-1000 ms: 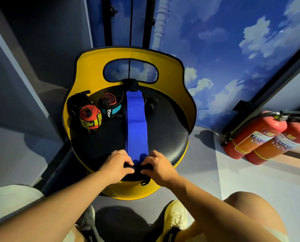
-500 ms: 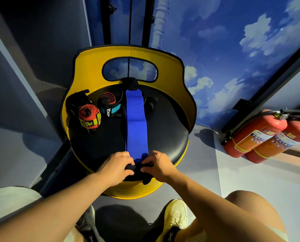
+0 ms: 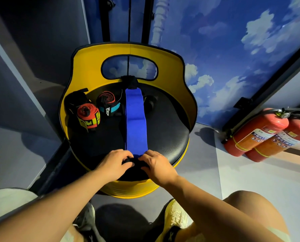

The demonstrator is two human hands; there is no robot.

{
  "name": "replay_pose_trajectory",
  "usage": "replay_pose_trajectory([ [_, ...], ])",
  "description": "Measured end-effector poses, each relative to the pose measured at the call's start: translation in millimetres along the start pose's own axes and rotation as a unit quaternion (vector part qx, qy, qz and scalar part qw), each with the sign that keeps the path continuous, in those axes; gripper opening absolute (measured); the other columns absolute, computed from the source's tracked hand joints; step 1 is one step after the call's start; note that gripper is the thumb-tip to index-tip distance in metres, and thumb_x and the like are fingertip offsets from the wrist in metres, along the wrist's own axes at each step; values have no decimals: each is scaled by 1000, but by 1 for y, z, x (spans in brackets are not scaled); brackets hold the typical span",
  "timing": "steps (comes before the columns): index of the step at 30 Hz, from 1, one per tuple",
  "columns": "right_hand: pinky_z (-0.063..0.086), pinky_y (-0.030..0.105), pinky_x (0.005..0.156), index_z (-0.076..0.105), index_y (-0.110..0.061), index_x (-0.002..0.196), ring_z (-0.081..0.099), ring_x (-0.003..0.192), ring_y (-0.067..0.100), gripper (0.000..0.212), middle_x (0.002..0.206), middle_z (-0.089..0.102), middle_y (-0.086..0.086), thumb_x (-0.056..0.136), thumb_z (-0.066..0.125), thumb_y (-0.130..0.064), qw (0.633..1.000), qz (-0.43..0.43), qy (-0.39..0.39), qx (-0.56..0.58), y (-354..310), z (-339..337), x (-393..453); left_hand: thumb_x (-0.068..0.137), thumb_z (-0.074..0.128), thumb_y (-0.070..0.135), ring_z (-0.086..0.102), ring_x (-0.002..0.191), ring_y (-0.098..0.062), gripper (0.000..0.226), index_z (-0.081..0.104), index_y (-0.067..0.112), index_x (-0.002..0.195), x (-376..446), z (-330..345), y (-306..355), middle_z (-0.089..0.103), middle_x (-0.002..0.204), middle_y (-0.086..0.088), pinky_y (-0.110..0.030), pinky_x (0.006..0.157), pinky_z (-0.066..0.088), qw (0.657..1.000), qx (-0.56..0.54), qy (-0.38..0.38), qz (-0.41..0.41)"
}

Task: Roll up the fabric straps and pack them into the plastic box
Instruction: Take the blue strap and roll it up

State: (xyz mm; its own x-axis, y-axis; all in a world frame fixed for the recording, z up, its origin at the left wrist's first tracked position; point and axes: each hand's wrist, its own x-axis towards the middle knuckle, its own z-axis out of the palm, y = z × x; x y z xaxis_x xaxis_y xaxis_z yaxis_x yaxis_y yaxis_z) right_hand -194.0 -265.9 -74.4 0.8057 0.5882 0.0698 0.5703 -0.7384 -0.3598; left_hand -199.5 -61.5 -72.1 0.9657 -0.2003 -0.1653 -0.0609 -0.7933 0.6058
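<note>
Rolling step: I had left hand point(image 3: 115, 162) and right hand point(image 3: 157, 165) curled round blue strap point(image 3: 135, 123) near end; next, even winding forward.

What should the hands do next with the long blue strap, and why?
Probably keep rolling it away from the body. Both hands, left and right, pinch only a small dark roll at the near end, while most of the blue strap lies flat on the seat.
</note>
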Motion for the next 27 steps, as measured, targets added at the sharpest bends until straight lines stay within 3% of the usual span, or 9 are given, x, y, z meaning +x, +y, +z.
replay_pose_trajectory([
  [4,53,32,89,66,-10,126,60,102,24,32,121,57,6,95,63,-18,999,22,9,36,4,0,4,90,69,40,52,90,-9,22,57,32,107,-4,-3,0,53,98,14,-23,72,44,999,28,15,41],
  [10,50,34,90,68,-16,127,55,103,23,32,118,56,5,97,61,-26,998,57,24,25,6,7,7,89,74,31,51,105,-9,28,68,22,114,1,-1,-2,57,111,11,-31,93,50,996,59,44,51],
  [15,46,22,87,66,-18,125,58,105,19,31,117,63,2,96,64,-30,982,152,34,106,9,4,15,92,71,27,60,104,-13,33,69,18,123,11,0,-3,64,114,3,-30,91,53,998,-24,40,-42],
  [17,49,24,87,65,-17,118,58,104,18,29,116,65,1,93,68,-31,972,186,46,133,11,4,19,90,73,25,62,99,-14,28,70,20,117,14,0,0,66,110,2,-29,85,54,994,-59,47,-81],
  [21,43,17,85,67,-19,123,50,101,12,35,118,52,1,95,65,-39,965,223,55,127,10,7,21,84,80,27,65,87,-13,18,70,22,98,19,-1,5,68,91,5,-25,71,52,978,-103,88,-161],
  [24,41,13,82,67,-19,125,46,97,10,35,118,54,3,96,64,-39,956,248,67,143,8,9,21,81,82,30,65,92,-14,25,75,20,103,20,2,7,72,99,1,-21,64,48,967,-116,121,-194],
  [27,40,7,79,68,-18,125,54,99,11,32,120,63,3,97,64,-32,939,280,91,179,2,13,20,81,83,24,65,89,-15,34,74,12,112,18,9,11,75,106,-5,-16,62,44,949,-166,140,-228],
])
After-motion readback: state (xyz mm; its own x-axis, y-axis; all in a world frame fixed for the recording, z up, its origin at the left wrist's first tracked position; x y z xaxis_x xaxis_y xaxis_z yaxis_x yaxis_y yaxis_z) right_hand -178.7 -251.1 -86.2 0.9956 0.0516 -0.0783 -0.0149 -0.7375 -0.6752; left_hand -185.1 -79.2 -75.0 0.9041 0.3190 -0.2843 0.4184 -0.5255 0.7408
